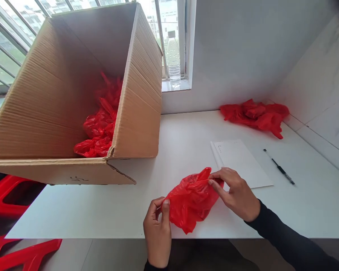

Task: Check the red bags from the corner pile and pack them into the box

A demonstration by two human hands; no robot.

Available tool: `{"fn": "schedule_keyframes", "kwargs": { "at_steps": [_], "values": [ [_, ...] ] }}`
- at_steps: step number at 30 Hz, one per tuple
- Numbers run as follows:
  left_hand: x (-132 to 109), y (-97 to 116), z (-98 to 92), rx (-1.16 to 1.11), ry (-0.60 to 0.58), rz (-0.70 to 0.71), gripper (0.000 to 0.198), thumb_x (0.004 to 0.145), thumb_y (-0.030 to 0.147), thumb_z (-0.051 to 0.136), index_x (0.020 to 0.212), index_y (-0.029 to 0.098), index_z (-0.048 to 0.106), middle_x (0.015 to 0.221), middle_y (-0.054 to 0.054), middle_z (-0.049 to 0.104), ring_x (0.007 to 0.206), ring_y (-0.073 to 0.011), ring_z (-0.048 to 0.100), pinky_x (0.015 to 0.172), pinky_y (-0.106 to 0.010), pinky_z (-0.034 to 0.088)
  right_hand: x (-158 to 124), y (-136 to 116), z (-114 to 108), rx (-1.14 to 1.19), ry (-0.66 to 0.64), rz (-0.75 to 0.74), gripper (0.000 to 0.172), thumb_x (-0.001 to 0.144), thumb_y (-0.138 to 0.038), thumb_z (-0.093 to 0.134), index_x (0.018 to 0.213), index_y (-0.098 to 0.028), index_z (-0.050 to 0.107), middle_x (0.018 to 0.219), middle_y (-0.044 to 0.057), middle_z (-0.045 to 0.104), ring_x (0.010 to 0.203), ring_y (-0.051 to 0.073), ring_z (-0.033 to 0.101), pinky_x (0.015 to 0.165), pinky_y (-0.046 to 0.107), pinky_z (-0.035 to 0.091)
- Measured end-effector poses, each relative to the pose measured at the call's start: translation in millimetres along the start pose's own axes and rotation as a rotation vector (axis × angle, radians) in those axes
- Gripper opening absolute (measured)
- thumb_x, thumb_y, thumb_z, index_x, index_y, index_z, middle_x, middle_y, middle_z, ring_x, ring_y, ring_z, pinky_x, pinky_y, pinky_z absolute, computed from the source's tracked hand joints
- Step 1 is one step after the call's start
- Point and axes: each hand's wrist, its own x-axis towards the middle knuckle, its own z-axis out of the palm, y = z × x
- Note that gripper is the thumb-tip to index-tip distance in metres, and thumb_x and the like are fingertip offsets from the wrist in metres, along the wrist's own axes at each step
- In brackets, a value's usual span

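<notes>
A crumpled red plastic bag (193,199) is stretched between my two hands just over the white table, near its front edge. My left hand (158,226) pinches the bag's left side between thumb and fingers. At the upper right of the bag, my right hand (234,192) grips its edge between thumb and forefinger. What the bag holds, if anything, cannot be made out. Just behind my right hand lies an open notebook (243,162) with a few small marks on its page.
A big open cardboard box (138,98) stands at the left with several knotted red bags (101,124) inside. More red plastic (254,113) lies at the back right. A pen (279,167) rests beside the notebook. A water bottle (173,60) stands on the windowsill. Red stools (11,199) are below left.
</notes>
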Motion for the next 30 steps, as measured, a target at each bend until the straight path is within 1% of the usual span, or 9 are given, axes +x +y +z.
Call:
{"fn": "schedule_keyframes", "kwargs": {
  "at_steps": [3,5,8,11,15,19,22,27,30],
  "values": [
    [4,0,-5.2,-0.015,0.02,-0.014,0.033,0.091,0.054,0.059,0.097,0.022,0.066,0.1,-0.005,0.07,0.09,-0.023,0.066,0.08,-0.033,0.051,-8,8,-18,0.013,0.071,0.183,0.016,0.096,-0.037,0.052,0.09,-0.027,0.062,0.082,0.003,0.066,0.078,0.022,0.061,0.055,0.033,0.049],
    [2,5,-1.7,-0.017,0.035,0.036,0.032,0.093,0.051,0.058,0.111,0.025,0.063,0.115,-0.006,0.067,0.106,-0.0248,0.063,0.088,-0.036,0.05,-11,6,-24,0.02,0.081,0.209,0.014,0.094,-0.037,0.051,0.096,-0.027,0.061,0.093,0.005,0.068,0.087,0.024,0.062,0.044,0.029,0.043],
    [-2,18,11.5,0.134,-0.004,0.299,0.039,0.095,0.038,0.057,0.133,0.032,0.053,0.14,-0.007,0.053,0.13,-0.0267,0.048,0.103,-0.042,0.044,-11,-6,-20,0.035,0.03,0.086,0.026,0.094,-0.032,0.049,0.119,-0.027,0.055,0.119,0.007,0.065,0.111,0.027,0.058,0.068,0.037,0.057],
    [-2,27,23.7,0.348,-0.089,0.542,0.035,0.094,0.029,0.058,0.129,0.031,0.06,0.135,-0.008,0.055,0.128,-0.0286,0.047,0.105,-0.047,0.041,-5,-18,-9,0.021,-0.04,-0.02,0.034,0.096,-0.035,0.052,0.128,-0.026,0.051,0.117,0.007,0.066,0.112,0.027,0.058,0.104,0.053,0.044],
    [11,30,19.6,0.345,-0.062,0.556,0.011,0.094,0.028,0.059,0.094,0.026,0.069,0.099,-0.004,0.066,0.105,-0.0245,0.057,0.096,-0.041,0.045,-2,-17,-9,0.072,-0.035,0.055,0.017,0.099,-0.036,0.048,0.099,-0.026,0.062,0.091,0.003,0.066,0.088,0.022,0.06,0.084,0.042,0.049],
    [21,33,-0.1,0.277,0.118,0.409,0.014,0.096,0.035,0.056,0.098,0.024,0.063,0.101,-0.005,0.067,0.098,-0.0235,0.06,0.086,-0.038,0.048,-13,-3,-28,0.21,0.139,0.321,0.02,0.098,-0.044,0.049,0.096,-0.026,0.058,0.084,0.001,0.063,0.078,0.018,0.06,0.069,0.033,0.049],
    [20,39,-5.2,0.223,0.163,0.329,0.021,0.094,0.04,0.057,0.109,0.025,0.061,0.111,-0.005,0.066,0.098,-0.0239,0.062,0.081,-0.037,0.051,-24,3,-40,0.286,0.144,0.449,0.023,0.098,-0.048,0.048,0.099,-0.027,0.056,0.085,0.0,0.059,0.078,0.017,0.058,0.067,0.029,0.048],
    [9,54,10.0,0.308,-0.018,0.563,0.042,0.089,0.03,0.065,0.13,0.029,0.056,0.127,-0.007,0.058,0.12,-0.0264,0.053,0.1,-0.042,0.045,-29,-8,-48,0.285,0.077,0.501,0.016,0.097,-0.044,0.05,0.1,-0.029,0.055,0.092,-0.003,0.061,0.088,0.016,0.059,0.073,0.028,0.046],
    [9,62,13.9,0.331,0.086,0.676,0.023,0.089,0.022,0.066,0.111,0.026,0.07,0.107,-0.005,0.054,0.102,-0.021,0.056,0.086,-0.033,0.049,-24,-17,-55,0.25,0.139,0.509,0.013,0.094,-0.042,0.054,0.098,-0.029,0.056,0.091,-0.003,0.063,0.09,0.016,0.061,0.077,0.028,0.046]
  ]
}}
